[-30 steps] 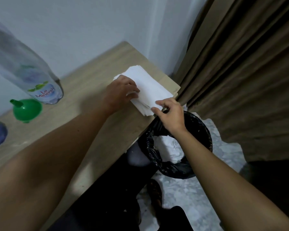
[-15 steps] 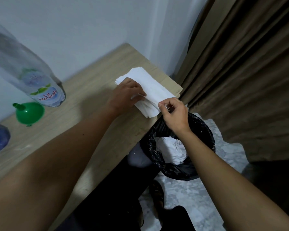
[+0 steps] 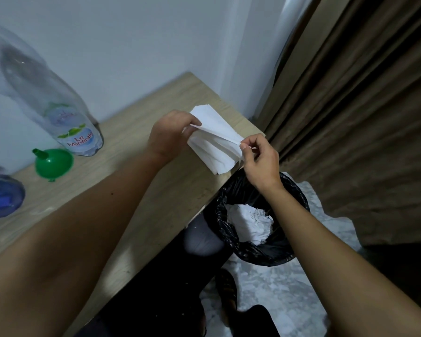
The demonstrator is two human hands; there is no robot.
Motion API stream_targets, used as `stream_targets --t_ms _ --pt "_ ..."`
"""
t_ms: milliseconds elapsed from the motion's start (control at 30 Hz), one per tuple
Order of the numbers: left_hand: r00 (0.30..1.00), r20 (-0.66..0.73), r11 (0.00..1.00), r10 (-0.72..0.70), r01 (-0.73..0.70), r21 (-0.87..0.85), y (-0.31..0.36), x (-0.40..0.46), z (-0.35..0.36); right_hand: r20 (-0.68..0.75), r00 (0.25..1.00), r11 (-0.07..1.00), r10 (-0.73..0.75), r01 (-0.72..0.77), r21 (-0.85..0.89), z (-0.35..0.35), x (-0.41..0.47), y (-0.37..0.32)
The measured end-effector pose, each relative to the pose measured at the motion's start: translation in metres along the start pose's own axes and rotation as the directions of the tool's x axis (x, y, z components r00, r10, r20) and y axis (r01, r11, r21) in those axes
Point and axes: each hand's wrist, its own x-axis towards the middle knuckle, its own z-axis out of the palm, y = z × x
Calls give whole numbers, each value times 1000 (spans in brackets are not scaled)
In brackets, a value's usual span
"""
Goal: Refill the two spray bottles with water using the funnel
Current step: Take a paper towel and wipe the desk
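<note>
Since a moment ago, both hands have lifted the top sheet off the tissue stack (image 3: 212, 147). Far left, the funnel (image 3: 53, 163) lies tipped on the table (image 3: 136, 190) beside the water bottle (image 3: 58, 113), unused; I see no spray bottle for certain. Left hand (image 3: 168, 137) pinches the sheet's far corner, right hand (image 3: 259, 159) its near corner, other fingers loosely curled, probably to wipe spills.

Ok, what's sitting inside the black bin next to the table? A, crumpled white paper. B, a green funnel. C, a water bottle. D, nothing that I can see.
A: crumpled white paper lies inside the black-lined bin, while the green funnel and the water bottle are on the table.
</note>
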Motion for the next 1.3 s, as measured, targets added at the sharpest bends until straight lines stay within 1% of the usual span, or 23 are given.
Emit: stream_targets --t_ms 100,233,333,467,533,600,667,733,833,967,1033,1200,1300 --pt "999 -32 1000 -20 20 -8 -1 -6 -12 -1 1000 1000 -25 25 5 -3 -3 -12" --pt "997 3 995 -84 84 -63 -3 -25 -41 39 997 998 -68 68 -6 2 -6 -28" --pt "987 -16 983 -162 160 -88 -3 -50 -64 88 990 994 -111 109 28 14 -14 -41" --pt "966 -86 969 -245 240 -66 -1 -96 -97 187 970 987 -153 141 77 33 -29 -60" --pt "944 -116 951 -310 306 -50 3 -123 -114 241 955 983 -175 157 91 45 -37 -68" --pt "897 -144 908 -419 415 -57 9 -151 -131 302 935 981 -187 163 103 58 -47 -77" --pt "835 -152 849 -529 523 -78 14 -179 -148 353 913 978 -203 173 117 71 -59 -86" --pt "780 -167 797 -604 597 -92 22 -208 -163 403 887 973 -225 186 133 85 -71 -94" --pt "711 -230 743 -664 661 -102 40 -253 -177 482 829 958 -283 217 188 103 -95 -100" --pt "594 -285 642 -752 758 -115 62 -310 -190 544 734 913 -407 328 240 121 -129 -104" --pt "542 -320 600 -777 792 -116 73 -334 -193 568 693 895 -445 363 259 130 -145 -105" --pt "404 -386 491 -829 856 -159 98 -381 -194 656 637 914 -405 309 264 149 -179 -105" --pt "349 -380 440 -857 878 -187 102 -400 -192 665 622 909 -413 326 259 160 -188 -107"
